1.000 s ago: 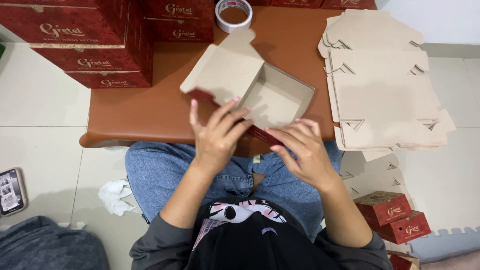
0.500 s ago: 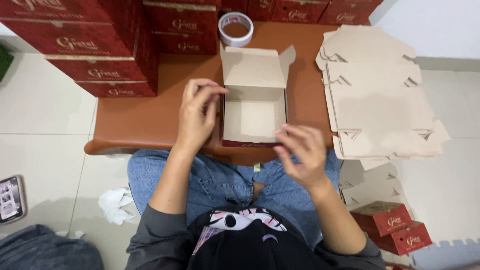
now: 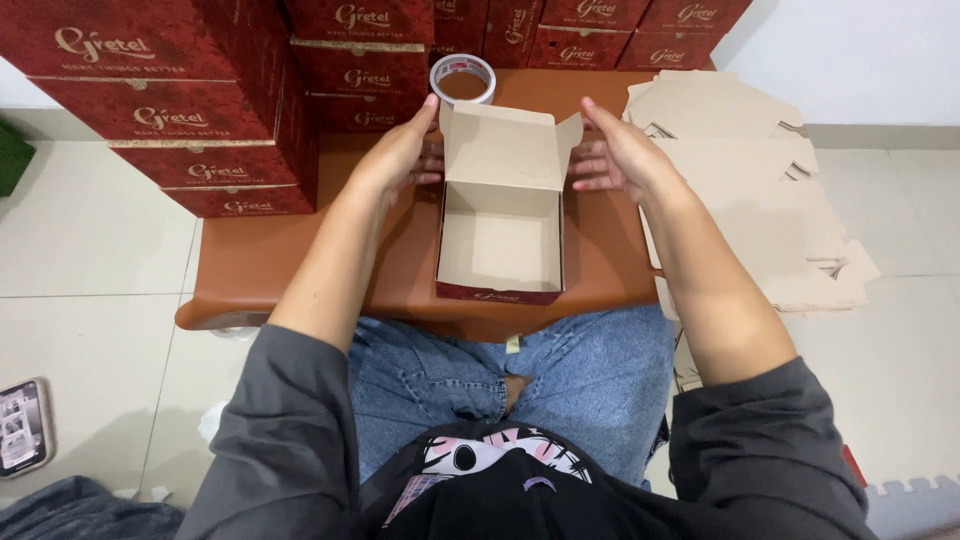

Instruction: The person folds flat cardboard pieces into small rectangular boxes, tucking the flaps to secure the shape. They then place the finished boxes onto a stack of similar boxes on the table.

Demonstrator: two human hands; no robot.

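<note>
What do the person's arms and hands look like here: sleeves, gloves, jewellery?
Both hands are bare: left hand, right hand, no gloves, and no rings or watch that I can make out. Dark grey long sleeves are pushed up near the elbows, leaving the forearms uncovered. No markings show on the sleeves.

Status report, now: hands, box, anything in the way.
Left hand and right hand flank the open cardboard box at its lid. Tape roll just behind, flat blanks right.

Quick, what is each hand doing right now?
Left hand: open, fingers on the left side of the open box's lid.
Right hand: open, fingers on the lid's right side.
</note>
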